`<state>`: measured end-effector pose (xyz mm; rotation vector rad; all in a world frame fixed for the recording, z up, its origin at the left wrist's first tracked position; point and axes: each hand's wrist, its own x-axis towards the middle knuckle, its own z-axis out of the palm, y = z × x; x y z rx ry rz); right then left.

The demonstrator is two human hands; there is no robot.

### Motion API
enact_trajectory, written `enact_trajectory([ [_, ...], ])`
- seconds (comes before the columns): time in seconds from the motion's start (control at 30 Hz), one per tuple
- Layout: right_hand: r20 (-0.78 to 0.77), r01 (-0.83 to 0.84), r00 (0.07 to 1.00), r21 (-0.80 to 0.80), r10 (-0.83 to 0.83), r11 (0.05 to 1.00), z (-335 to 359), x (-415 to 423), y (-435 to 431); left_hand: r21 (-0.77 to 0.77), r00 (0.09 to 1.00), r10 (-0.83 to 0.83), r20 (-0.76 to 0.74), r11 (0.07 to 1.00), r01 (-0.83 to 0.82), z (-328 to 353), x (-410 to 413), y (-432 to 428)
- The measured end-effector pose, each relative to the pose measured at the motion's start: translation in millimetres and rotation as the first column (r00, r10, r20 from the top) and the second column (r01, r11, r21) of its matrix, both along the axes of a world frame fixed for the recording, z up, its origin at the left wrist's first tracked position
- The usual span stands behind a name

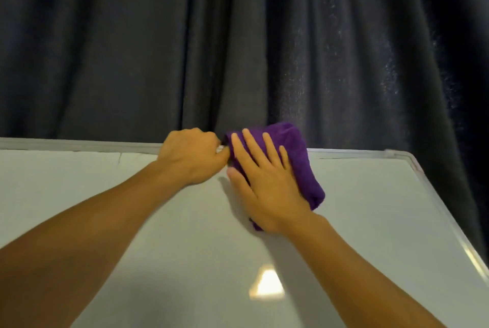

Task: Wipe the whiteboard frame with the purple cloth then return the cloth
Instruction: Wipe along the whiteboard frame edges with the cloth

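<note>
The right hand (267, 182) lies flat, fingers spread, on the bunched purple cloth (296, 158), pressing it over the top edge of the whiteboard frame (79, 145). The cloth folds over the frame and hangs down onto the white board surface (158, 235). The left hand (193, 154) is curled around the frame's top edge just beside the cloth, its thumb touching the fabric. A dark pleated curtain (238, 36) fills the background, and a bright reflection (267, 284) shows low on the board
</note>
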<state>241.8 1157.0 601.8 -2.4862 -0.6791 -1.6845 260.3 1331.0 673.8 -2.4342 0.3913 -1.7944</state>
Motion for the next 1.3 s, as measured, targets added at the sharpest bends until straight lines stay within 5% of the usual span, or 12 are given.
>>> enact_trajectory([
  [0.07, 0.008, 0.109, 0.994, 0.043, -0.11, 0.993, 5.4, 2.1, -59.3, 0.022, 1.0, -0.006, 0.019, 1.0, 0.006, 1.2, 2.9, 2.7],
  [0.17, -0.192, 0.377, 0.926, 0.413, -0.326, 0.829, 6.1, -8.8, -158.7, 0.031, 0.999, -0.032, 0.034, 0.999, 0.031, -0.9, 2.2, -0.7],
  [0.27, -0.281, 0.414, 0.91, 0.548, -0.306, 0.727, 6.3, -11.7, -154.6, 0.017, 0.999, -0.024, 0.024, 1.0, 0.023, -1.3, 1.1, -4.7],
  [0.4, -0.038, 0.155, 0.988, 0.205, -0.151, 0.966, -13.0, 1.0, -49.3, 0.001, 1.0, 0.019, -0.025, 1.0, -0.019, -0.2, 5.8, -1.2],
  [0.53, 0.071, 0.01, 0.997, -0.276, 0.01, 0.961, -29.1, -4.6, -59.5, 0.014, 0.999, 0.039, -0.017, 0.999, -0.039, 1.0, 9.3, 1.1],
  [0.63, -0.029, 0.165, 0.986, -0.003, -0.165, 0.986, -5.7, -7.3, -133.5, 0.006, 0.999, 0.045, -0.014, 0.999, -0.045, -0.4, 8.6, 2.3],
  [0.73, -0.184, 0.326, 0.945, 0.436, -0.271, 0.839, 1.1, -2.9, -142.0, 0.0, 0.999, 0.044, -0.01, 0.999, -0.044, -1.5, 5.9, -2.6],
  [0.8, -0.097, 0.259, 0.966, 0.388, -0.24, 0.885, -13.4, 1.7, -100.0, -0.012, 0.999, 0.04, -0.029, 0.999, -0.041, -1.3, 3.8, -4.2],
  [0.93, 0.058, 0.109, 0.992, 0.006, -0.109, 0.994, -40.9, 1.4, -61.0, -0.029, 0.997, 0.06, -0.044, 0.998, -0.061, -0.4, 1.7, -1.6],
  [1.07, -0.166, 0.34, 0.939, 0.311, -0.301, 0.887, 3.0, 5.6, -118.2, -0.019, 0.998, 0.06, -0.034, 0.998, -0.06, -1.3, -0.3, -4.8],
  [1.17, -0.239, 0.366, 0.929, 0.509, -0.281, 0.779, 17.4, 1.8, -111.8, -0.023, 0.998, 0.051, -0.025, 0.998, -0.051, -0.8, -1.8, -4.7],
  [1.3, 0.077, 0.023, 0.997, -0.036, -0.02, 0.999, -33.4, -2.4, -21.4, -0.006, 0.996, 0.071, -0.062, 0.997, -0.071, 0.7, -2.2, -2.4],
])
